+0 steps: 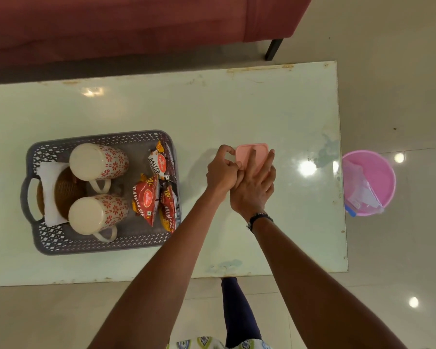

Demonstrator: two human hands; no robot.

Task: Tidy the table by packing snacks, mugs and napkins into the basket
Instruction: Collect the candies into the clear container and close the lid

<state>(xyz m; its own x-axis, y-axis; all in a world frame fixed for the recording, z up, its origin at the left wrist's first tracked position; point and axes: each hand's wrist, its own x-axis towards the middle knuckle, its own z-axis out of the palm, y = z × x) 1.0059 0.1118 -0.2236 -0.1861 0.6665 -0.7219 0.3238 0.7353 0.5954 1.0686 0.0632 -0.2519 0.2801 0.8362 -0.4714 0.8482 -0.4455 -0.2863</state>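
Right hand [252, 187] presses straight fingers along the pink box [251, 157], long axis pointing away; left hand [222, 170] pinches its edge.

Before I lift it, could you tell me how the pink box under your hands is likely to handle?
The pink box looks like rigid plastic, so probably stiff and light. On the glossy table it may slide. It sits flat, so tipping seems unlikely.
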